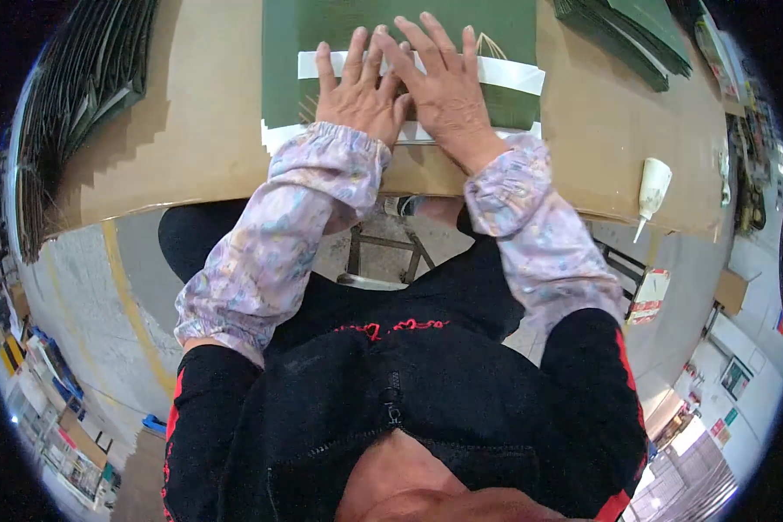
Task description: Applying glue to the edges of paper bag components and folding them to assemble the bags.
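Observation:
A dark green sheet (339,19) with gold line print lies in front of me at the table's near edge. Across it runs a white strip (518,76), with more white showing along the sheet's near edge. My left hand (358,97) rests flat on the sheet and strip, fingers stretched out. Beside it, my right hand (444,91) lies flat too, its fingers spread and pointing up and to the left. The index fingers of both hands meet near the middle of the strip. Neither hand grips anything.
Stacked dark green folded pieces (87,83) stand at the left of the brown table (204,104). Another green pile (626,39) lies at the far right. A white glue bottle (655,184) with a thin nozzle lies near the right front edge. A stool frame (383,248) shows below.

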`<state>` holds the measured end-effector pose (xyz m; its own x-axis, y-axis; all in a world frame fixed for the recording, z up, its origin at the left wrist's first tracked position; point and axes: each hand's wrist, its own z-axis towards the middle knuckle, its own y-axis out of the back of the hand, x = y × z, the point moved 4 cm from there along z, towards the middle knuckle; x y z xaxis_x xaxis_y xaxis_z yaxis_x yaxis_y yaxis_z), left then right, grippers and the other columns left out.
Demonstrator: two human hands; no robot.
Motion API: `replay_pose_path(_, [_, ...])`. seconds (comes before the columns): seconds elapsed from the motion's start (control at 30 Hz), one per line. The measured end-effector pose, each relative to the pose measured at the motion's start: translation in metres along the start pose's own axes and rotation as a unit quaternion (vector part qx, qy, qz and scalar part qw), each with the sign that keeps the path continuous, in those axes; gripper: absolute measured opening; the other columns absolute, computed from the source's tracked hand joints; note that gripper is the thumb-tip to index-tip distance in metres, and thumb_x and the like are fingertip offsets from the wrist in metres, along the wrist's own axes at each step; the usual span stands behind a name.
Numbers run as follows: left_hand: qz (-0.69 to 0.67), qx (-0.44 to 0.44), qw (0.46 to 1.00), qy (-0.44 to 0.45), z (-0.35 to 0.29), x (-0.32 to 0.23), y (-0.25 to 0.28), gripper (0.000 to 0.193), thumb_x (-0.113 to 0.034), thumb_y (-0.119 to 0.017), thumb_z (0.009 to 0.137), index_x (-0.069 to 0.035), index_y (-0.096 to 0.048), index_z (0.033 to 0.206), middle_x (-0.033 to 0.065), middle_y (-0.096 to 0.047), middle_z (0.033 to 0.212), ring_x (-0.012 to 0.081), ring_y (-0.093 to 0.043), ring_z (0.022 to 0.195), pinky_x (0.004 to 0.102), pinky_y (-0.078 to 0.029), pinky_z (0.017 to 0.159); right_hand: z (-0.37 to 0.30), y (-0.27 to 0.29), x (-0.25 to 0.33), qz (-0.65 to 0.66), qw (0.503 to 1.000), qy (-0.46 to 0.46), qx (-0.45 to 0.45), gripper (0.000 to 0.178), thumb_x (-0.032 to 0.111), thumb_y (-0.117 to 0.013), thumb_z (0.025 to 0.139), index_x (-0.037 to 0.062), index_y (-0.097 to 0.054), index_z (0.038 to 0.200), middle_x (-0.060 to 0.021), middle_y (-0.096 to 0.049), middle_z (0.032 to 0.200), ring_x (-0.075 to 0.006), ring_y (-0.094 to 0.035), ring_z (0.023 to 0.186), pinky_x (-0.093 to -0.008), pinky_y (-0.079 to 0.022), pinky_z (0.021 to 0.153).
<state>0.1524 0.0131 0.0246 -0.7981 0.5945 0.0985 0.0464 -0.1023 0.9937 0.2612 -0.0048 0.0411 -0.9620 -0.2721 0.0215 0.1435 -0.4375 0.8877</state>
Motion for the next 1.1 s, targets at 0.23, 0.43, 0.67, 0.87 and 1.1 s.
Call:
replay_pose_path(0.23, [-0.016,-0.023,1.000,-0.009,-0.013,0.043,-0.009,0.059,-0.039,-0.040,0.094,-0.016,-0.025,0.146,0.0005,-0.018,0.154,0.0194,-0.014,0.142,0.0407,-0.008,0.116,-0.010,0.033,-0.057,-0.102,0.993,-0.041,0.042,0.048,0.013,-0.043,0.091,0.0030,-0.038,0.137,-0.0176,-0.039,0.138,-0.0374,-0.031,0.132,-0.0464,-0.019,0.111])
replay_pose_path(0.43, [-0.115,-0.106,0.988,-0.008,-0.019,0.079,-0.017,0.063,-0.038,-0.042,0.094,-0.011,-0.021,0.147,0.0063,-0.016,0.154,0.0249,-0.014,0.142,0.0426,-0.011,0.115,-0.016,0.035,-0.073,0.005,0.991,-0.130,0.043,0.053,0.012,-0.041,0.092,-0.0022,-0.027,0.141,-0.0211,-0.032,0.142,-0.0375,-0.024,0.135,-0.0466,-0.017,0.112])
replay_pose_path(0.67, [-0.130,-0.079,0.988,0.002,-0.017,0.079,-0.013,0.067,-0.037,-0.045,0.093,-0.005,-0.020,0.146,0.0089,-0.014,0.154,0.0244,-0.014,0.142,0.0416,-0.009,0.116,-0.021,0.018,-0.084,-0.012,0.991,-0.124,-0.042,0.048,0.015,-0.045,0.093,0.0158,-0.037,0.140,-0.0083,-0.039,0.139,-0.0291,-0.032,0.133,-0.0506,-0.021,0.109])
replay_pose_path(0.87, [-0.492,-0.202,0.834,0.145,-0.051,0.096,0.004,0.077,-0.024,-0.075,0.075,-0.014,-0.035,0.140,0.0115,-0.048,0.135,0.0245,-0.061,0.107,0.0349,-0.051,0.087,-0.018,0.030,-0.073,-0.090,0.991,-0.088,-0.034,0.045,0.012,-0.045,0.091,0.0144,-0.042,0.136,-0.0090,-0.039,0.137,-0.0300,-0.033,0.131,-0.0509,-0.021,0.109])
replay_pose_path(1.1, [-0.481,-0.005,0.846,0.230,-0.025,0.114,0.008,0.042,-0.024,-0.078,0.072,-0.008,-0.065,0.110,0.0050,-0.069,0.082,0.0137,-0.066,0.079,0.0279,-0.053,0.072,-0.022,0.029,-0.080,0.056,0.986,-0.123,-0.093,0.039,0.013,-0.047,0.093,0.0036,-0.045,0.131,-0.0156,-0.041,0.132,-0.0329,-0.038,0.124,-0.0416,-0.031,0.105])
